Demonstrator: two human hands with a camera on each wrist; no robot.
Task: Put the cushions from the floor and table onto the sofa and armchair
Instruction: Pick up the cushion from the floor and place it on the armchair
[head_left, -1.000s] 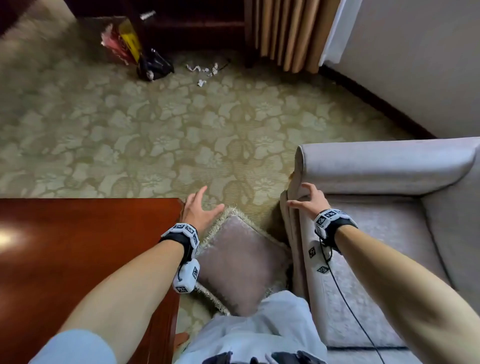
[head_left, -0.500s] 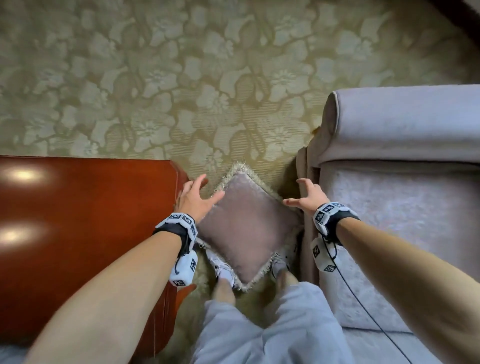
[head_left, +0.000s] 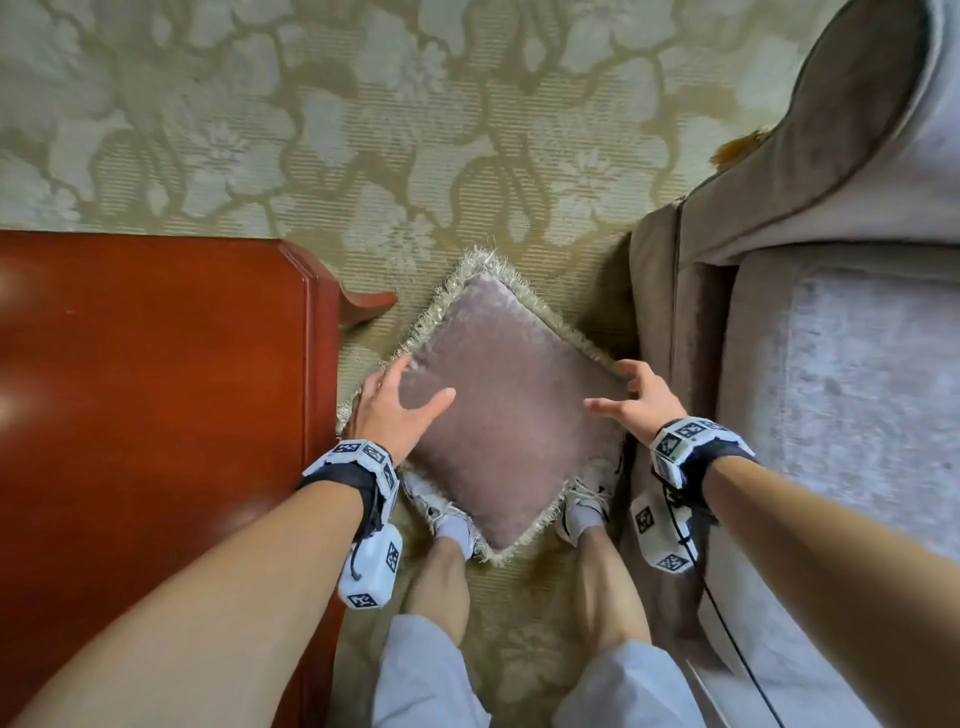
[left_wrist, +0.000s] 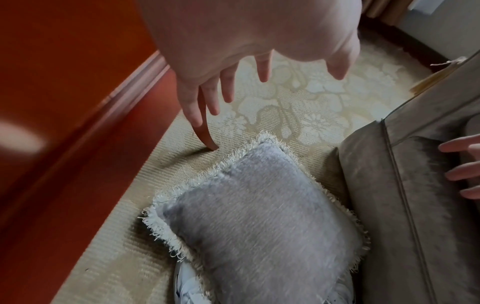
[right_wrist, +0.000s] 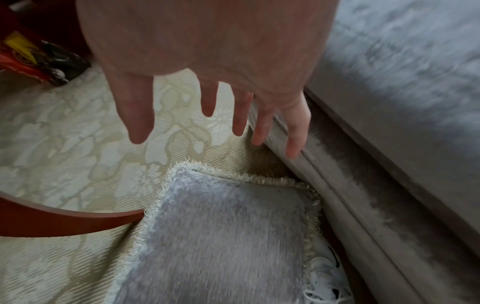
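A mauve-grey velvet cushion (head_left: 506, 410) with a cream fringe lies on the carpet, turned like a diamond, between the table and the sofa; its near corner covers my shoes. My left hand (head_left: 397, 402) hovers over its left corner with fingers spread. My right hand (head_left: 626, 397) hovers over its right corner beside the sofa front, fingers also spread. In the wrist views both the left hand (left_wrist: 259, 80) and the right hand (right_wrist: 215, 121) are above the cushion (left_wrist: 257, 222) (right_wrist: 221, 236), apart from it. The grey sofa (head_left: 831, 415) stands at the right.
A red-brown wooden table (head_left: 156, 415) fills the left, its curved leg (head_left: 369, 301) close to the cushion. Patterned beige carpet (head_left: 363, 130) stretches beyond. A black and yellow-red object (right_wrist: 39, 59) lies on the floor farther off. My white shoes (head_left: 587, 499) stand under the cushion's edge.
I have bent lower over the cushion. Both hands came down and inward, from beside the table edge and sofa front to just above the cushion's left and right corners.
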